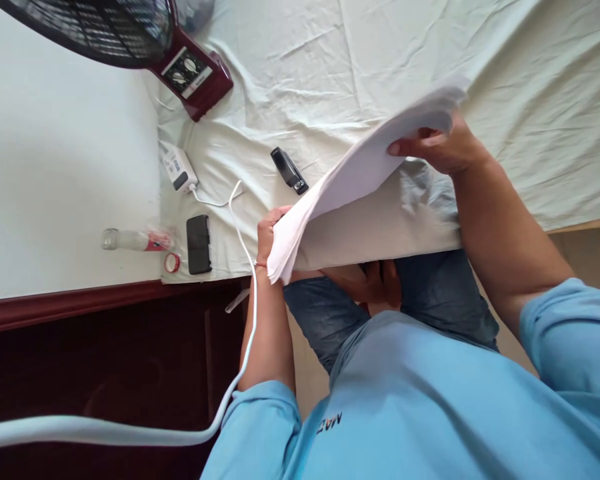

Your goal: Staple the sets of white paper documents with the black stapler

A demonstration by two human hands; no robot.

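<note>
Over the tabletop [310, 80]'s near edge, left hand [270, 230] and right hand [447, 143] fingers grip opposite ends of the paper sheets [357, 170], bowed between. Weak pinch could let fanned right-end edges slip; dipping left could knock the stapler [289, 171]; cable [253, 313] along left forearm [275, 333] could snag.

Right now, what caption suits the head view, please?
Left hand and right hand hold bent white paper sheets near a slim black stapler on wrinkled pale-green cloth.
</note>
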